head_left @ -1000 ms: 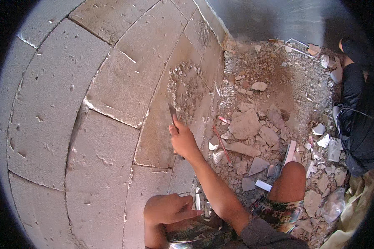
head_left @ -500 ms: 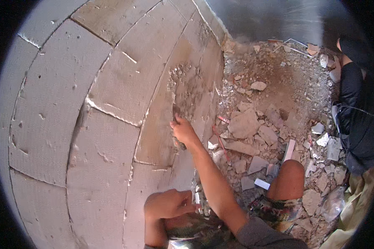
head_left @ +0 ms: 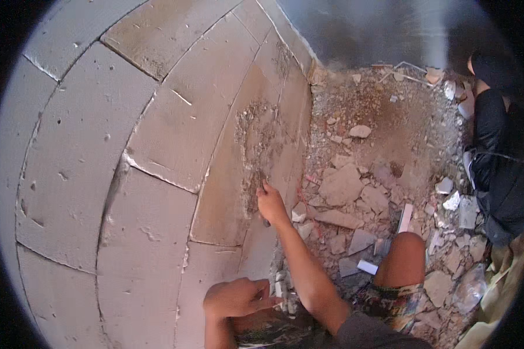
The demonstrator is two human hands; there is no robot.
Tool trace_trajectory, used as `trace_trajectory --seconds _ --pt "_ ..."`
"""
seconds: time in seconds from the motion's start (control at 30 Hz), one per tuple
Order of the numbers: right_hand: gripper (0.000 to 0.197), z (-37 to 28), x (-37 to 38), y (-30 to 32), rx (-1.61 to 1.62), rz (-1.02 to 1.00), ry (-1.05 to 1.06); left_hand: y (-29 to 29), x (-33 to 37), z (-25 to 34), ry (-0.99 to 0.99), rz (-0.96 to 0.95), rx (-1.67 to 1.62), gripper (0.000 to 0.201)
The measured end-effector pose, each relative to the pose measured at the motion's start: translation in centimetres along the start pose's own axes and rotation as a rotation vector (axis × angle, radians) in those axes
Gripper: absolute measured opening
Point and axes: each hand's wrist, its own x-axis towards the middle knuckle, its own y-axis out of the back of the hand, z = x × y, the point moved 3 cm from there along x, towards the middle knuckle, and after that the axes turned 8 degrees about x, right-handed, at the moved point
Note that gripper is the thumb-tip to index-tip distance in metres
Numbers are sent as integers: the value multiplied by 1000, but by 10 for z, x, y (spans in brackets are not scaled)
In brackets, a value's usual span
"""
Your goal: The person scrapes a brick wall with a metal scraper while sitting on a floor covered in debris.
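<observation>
Since half a second ago the right hand (head_left: 271, 205) has slid lower along the block wall (head_left: 148, 232). Going left to right, I've got the left hand (head_left: 239, 295) half curled, can't tell if it's gripping anything, then the right one clenched around a dark hand tool (head_left: 266, 223), mostly hidden in that grip, by the rough patch's (head_left: 253, 131) lower end. Past that it's rubble (head_left: 340, 183) and another person (head_left: 498, 168), cropped at far right.

On yr L: wall (head_left: 145, 238), w/ yr R hand (head_left: 271, 205) in front; rubble (head_left: 340, 185) R of wall, another person (head_left: 490, 122) far R.
</observation>
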Motion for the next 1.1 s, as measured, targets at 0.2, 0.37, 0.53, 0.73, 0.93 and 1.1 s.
trace_trajectory --seconds 0.2,0.37,0.53,0.73,0.93,1.1 --pt "54 -90 -47 -13 173 -151 22 6 -14 -2 -67 -23 -30 48" --pt "53 -29 -10 22 85 -43 -66 3 9 6 -53 -32 0 52" --pt "53 -45 -25 3 189 -58 -2 3 -7 -1 6 -119 -24 50" --pt "55 -71 -21 -12 43 -107 230 9 -5 -2 -46 -26 1 52" --pt "55 -11 -5 26 41 -17 -67 5 -8 -2 36 -126 4 51" --pt "63 45 -11 45 59 -21 159 7 1 6 -121 -13 -87 50"
